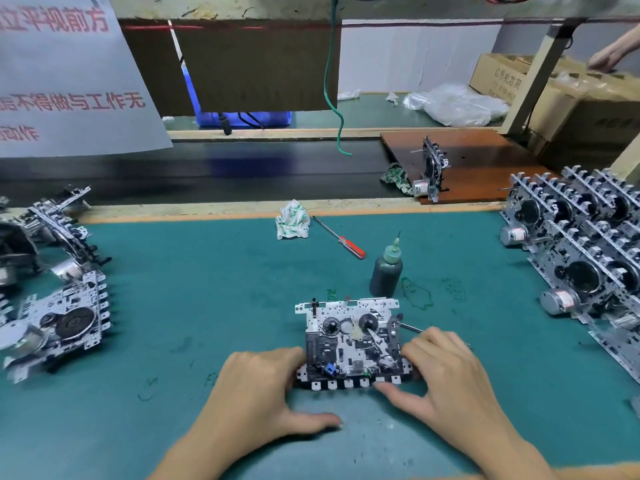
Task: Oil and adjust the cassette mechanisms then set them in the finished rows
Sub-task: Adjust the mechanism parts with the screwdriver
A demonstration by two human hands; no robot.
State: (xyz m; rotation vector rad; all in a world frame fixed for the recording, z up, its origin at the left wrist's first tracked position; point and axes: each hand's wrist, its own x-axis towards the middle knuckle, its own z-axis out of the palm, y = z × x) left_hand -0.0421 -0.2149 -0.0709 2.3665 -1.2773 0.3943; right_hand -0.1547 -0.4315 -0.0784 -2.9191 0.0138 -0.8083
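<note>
Mechanism in hand: we have one cassette mechanism (351,344) lying flat on the green table (207,289), reels up, near its front edge and just in front of the oil bottle (386,270).
Left hand (258,386): its fingers curl against the mechanism's left edge and grip it; the thumb lies free on the table.
Right hand (446,372): its fingers grip the right edge, thumb along the front tabs. A thin metal tool (412,328) pokes out by its fingers; we cannot tell whether they hold it.
Feel: we judge it light but rigid, a stamped metal plate with sharp tabs, with delicate springs and levers on top.
Where to hold: by the outer plate edges, clear of reels and greased parts.
Destination: the finished rows (581,244) stand on edge at our right.
Waiting stock: loose mechanisms (59,320) lie at our left.
</note>
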